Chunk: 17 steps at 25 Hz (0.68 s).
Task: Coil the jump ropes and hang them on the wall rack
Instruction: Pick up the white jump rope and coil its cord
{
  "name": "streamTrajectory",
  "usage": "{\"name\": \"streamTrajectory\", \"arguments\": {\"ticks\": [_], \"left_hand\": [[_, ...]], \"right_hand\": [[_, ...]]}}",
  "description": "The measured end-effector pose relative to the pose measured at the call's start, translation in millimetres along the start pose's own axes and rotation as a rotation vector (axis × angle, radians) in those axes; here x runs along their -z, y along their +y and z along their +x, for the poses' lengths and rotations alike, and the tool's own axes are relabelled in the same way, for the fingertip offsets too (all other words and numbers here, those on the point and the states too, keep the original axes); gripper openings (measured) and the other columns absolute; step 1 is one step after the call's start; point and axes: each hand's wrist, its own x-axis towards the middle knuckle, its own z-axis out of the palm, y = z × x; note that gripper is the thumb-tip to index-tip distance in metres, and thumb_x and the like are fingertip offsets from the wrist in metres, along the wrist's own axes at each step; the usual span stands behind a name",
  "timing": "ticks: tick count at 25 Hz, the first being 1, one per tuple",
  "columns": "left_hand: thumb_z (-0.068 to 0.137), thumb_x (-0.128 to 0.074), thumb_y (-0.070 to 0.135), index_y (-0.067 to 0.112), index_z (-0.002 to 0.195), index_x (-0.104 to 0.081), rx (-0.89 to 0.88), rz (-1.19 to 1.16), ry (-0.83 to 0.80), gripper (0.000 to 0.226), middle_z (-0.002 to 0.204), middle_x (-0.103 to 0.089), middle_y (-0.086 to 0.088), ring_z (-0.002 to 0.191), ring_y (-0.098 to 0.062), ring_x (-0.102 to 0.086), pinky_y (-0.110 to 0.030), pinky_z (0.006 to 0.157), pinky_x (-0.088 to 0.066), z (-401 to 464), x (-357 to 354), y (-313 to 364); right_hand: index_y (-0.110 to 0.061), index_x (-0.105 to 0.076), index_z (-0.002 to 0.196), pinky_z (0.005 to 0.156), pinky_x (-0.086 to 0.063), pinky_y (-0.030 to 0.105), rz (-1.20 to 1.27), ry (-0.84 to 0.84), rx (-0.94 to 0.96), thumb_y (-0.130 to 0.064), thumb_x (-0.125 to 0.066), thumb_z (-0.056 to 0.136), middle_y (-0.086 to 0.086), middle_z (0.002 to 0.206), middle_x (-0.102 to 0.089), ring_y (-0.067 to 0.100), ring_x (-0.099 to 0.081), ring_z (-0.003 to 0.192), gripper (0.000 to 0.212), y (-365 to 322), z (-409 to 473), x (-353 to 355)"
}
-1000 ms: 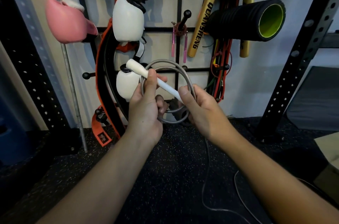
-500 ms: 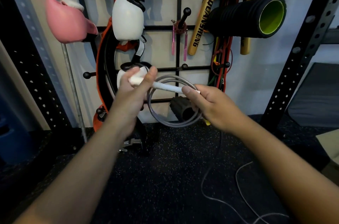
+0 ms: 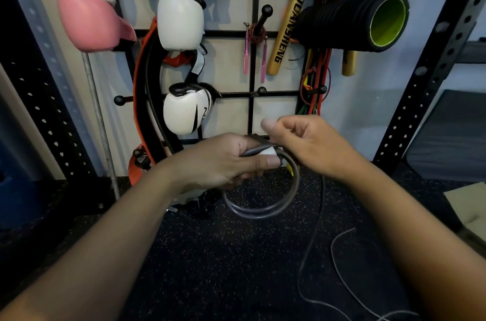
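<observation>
Below the wall rack, one grey jump rope coil is gripped by both hands: left hand clenched, right hand pinching.

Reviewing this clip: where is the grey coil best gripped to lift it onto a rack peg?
Probably at the top of the grey coil, where the left hand already bunches the loops against the white handle. Come from above: the loops hang free below that grip, leaving an opening for a peg.
</observation>
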Motion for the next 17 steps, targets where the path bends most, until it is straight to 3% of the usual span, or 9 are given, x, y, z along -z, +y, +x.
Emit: {"name": "streamTrajectory", "arguments": {"ticks": [4, 7, 9, 11, 14, 17], "left_hand": [[0.09, -0.058, 0.052, 0.02, 0.079, -0.063, -0.039, -0.143, 0.099, 0.034, 0.053, -0.048, 0.013, 0.044, -0.004, -0.038, -0.018, 0.044, -0.033, -1.4, 0.3, -3.2], [0.09, -0.056, 0.054, 0.02, 0.071, -0.058, -0.186, -0.64, 0.298, 0.039, 0.054, -0.034, 0.01, 0.042, -0.007, -0.028, -0.02, 0.041, -0.028, -0.7, 13.0, -4.4], [0.093, -0.053, 0.054, 0.021, 0.072, -0.053, -0.323, -0.998, 0.432, 0.04, 0.056, -0.031, 0.009, 0.042, -0.005, -0.028, -0.019, 0.041, -0.031, 2.2, 11.6, 1.0], [0.1, -0.047, 0.05, 0.019, 0.076, -0.049, -0.394, -1.209, 0.555, 0.039, 0.057, -0.033, 0.008, 0.045, -0.006, -0.032, -0.02, 0.046, -0.037, 7.6, -1.5, 8.9], [0.105, -0.038, 0.05, 0.018, 0.079, -0.047, -0.365, -1.283, 0.659, 0.042, 0.06, -0.043, 0.006, 0.054, -0.01, -0.049, -0.03, 0.059, -0.049, 15.8, -26.9, 13.6], [0.104, -0.037, 0.056, 0.021, 0.081, -0.052, -0.292, -1.103, 0.734, 0.044, 0.069, -0.057, 0.008, 0.068, -0.015, -0.06, -0.04, 0.063, -0.044, 20.5, -45.7, 8.0]], "right_hand": [[-0.011, -0.068, 0.075, 0.046, -0.034, 0.023, 0.188, 0.048, -0.108, -0.073, -0.033, 0.095, 0.0, 0.055, -0.047, 0.018, -0.038, 0.046, 0.074, 0.5, -1.4, 8.2], [-0.012, -0.065, 0.07, 0.051, -0.032, 0.03, 0.304, 0.151, -0.196, -0.076, -0.026, 0.097, 0.0, 0.05, -0.038, 0.019, -0.031, 0.046, 0.08, 16.0, -3.2, 20.0], [-0.011, -0.066, 0.079, 0.051, -0.032, 0.03, 0.419, 0.098, -0.205, -0.08, -0.021, 0.095, 0.001, 0.054, -0.041, 0.019, -0.034, 0.046, 0.083, 24.7, -6.1, 15.7], [-0.016, -0.066, 0.097, 0.052, -0.032, 0.029, 0.456, 0.008, -0.175, -0.086, -0.019, 0.087, 0.005, 0.068, -0.054, 0.018, -0.041, 0.053, 0.085, 21.5, -9.4, -4.1], [-0.027, -0.061, 0.114, 0.046, -0.037, 0.023, 0.505, 0.028, -0.169, -0.087, -0.028, 0.085, 0.014, 0.089, -0.065, 0.012, -0.049, 0.056, 0.074, -1.2, -15.2, -45.7], [-0.022, -0.061, 0.114, 0.042, -0.038, 0.019, 0.685, 0.266, -0.109, -0.055, -0.053, 0.097, 0.004, 0.076, -0.065, 0.009, -0.054, 0.053, 0.038, -20.9, -19.1, -69.7]]}}
